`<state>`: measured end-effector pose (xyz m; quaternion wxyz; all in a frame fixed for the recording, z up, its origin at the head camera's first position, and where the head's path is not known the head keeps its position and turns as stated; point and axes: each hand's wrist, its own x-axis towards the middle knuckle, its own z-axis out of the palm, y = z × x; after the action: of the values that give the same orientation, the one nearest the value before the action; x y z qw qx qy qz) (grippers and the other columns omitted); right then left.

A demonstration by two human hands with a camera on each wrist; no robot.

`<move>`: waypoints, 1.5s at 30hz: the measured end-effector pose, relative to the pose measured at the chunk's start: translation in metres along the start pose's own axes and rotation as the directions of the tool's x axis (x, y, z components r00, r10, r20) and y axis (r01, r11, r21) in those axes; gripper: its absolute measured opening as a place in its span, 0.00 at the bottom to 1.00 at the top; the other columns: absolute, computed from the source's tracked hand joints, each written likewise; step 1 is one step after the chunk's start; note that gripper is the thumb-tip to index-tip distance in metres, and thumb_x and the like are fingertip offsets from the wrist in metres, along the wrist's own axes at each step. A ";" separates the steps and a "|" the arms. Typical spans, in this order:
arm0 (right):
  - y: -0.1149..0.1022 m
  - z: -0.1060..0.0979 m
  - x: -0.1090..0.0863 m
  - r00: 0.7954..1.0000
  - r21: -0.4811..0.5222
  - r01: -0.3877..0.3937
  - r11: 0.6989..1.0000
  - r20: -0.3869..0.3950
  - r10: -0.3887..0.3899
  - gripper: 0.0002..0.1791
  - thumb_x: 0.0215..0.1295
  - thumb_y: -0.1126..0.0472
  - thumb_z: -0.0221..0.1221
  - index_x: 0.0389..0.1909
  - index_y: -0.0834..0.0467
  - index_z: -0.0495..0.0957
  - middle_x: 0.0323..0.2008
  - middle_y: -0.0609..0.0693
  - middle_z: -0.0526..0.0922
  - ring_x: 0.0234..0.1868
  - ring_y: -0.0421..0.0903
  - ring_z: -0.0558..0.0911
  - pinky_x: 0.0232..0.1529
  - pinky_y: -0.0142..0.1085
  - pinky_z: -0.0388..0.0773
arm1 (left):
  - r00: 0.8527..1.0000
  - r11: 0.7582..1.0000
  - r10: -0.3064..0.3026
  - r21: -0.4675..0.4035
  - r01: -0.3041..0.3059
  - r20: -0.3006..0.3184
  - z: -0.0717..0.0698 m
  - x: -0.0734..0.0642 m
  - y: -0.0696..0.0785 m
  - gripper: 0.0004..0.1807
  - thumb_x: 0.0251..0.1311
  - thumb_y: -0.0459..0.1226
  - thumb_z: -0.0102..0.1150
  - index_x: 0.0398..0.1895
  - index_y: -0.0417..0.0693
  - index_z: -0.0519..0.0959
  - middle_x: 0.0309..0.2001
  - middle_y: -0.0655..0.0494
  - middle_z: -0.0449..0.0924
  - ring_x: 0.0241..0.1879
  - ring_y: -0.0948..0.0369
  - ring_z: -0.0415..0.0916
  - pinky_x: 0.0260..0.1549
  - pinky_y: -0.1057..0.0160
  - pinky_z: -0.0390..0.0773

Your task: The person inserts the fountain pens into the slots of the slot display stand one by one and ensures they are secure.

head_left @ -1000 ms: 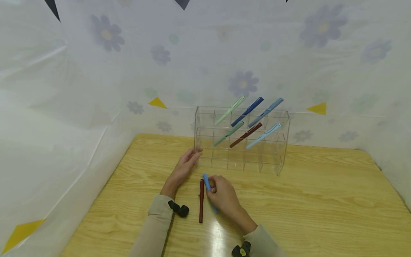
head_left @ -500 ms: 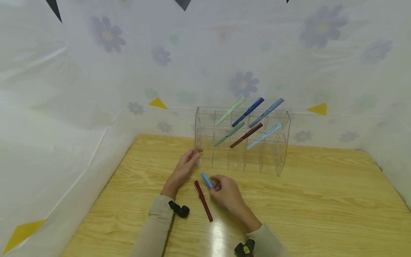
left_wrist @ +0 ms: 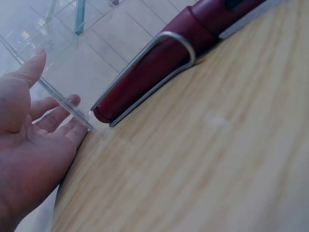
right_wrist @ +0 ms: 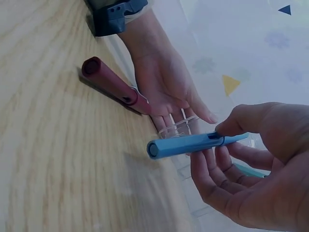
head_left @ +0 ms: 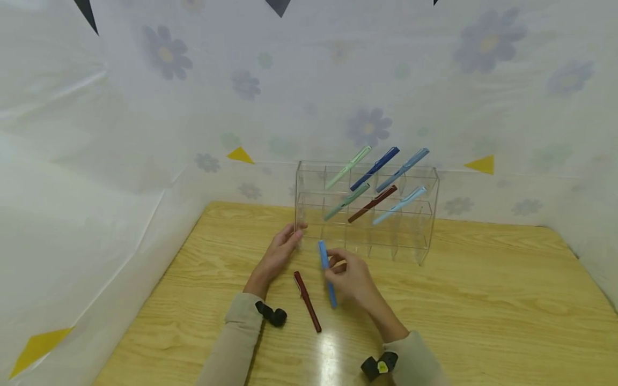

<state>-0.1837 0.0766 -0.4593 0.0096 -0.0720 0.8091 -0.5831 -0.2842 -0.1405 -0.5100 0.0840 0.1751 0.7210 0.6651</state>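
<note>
The right hand (head_left: 354, 279) holds a blue pen (head_left: 326, 272) off the table (head_left: 483, 300), pinched between thumb and curled fingers partway along its barrel; in the right wrist view the blue pen (right_wrist: 190, 143) lies roughly level in that grip, its capped end free and pointing away from the palm. In the head view the pen's upper end points toward the clear acrylic rack (head_left: 415, 236), just in front of the rack's lower left cells but not inside any of them. The left hand (head_left: 280, 253) holds nothing: its fingers are straight and its fingertips rest against the rack's lower left corner, which the left wrist view shows as a clear edge touching the open palm and fingers (left_wrist: 58, 113). A dark red pen (head_left: 307, 301) lies flat on the table between the 2 hands, just beside the left hand, its metal clip showing close up in the left wrist view (left_wrist: 164, 63). The rack stands upright at the back of the table and carries 6 pens, all slanted up to the right: 3 in the top row and 3 in the row below. Both forearms wear beige sleeves with a small black camera at each wrist.
</note>
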 end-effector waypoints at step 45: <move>-0.023 -0.068 0.040 0.951 0.326 0.290 0.900 -0.207 -0.231 0.34 0.74 0.72 0.58 0.76 0.59 0.57 0.48 0.71 0.78 0.41 0.48 0.85 0.41 0.46 0.86 | 1.000 1.000 0.000 -0.009 0.000 0.027 -0.003 0.001 -0.003 0.30 0.81 0.49 0.46 0.76 0.41 0.65 0.76 0.47 0.63 0.76 0.48 0.56 0.70 0.40 0.60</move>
<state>-0.2272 0.1282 -0.4132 -0.1222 -0.1288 0.6725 -0.7185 -0.2864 -0.1430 -0.5124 0.0947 0.1836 0.7168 0.6660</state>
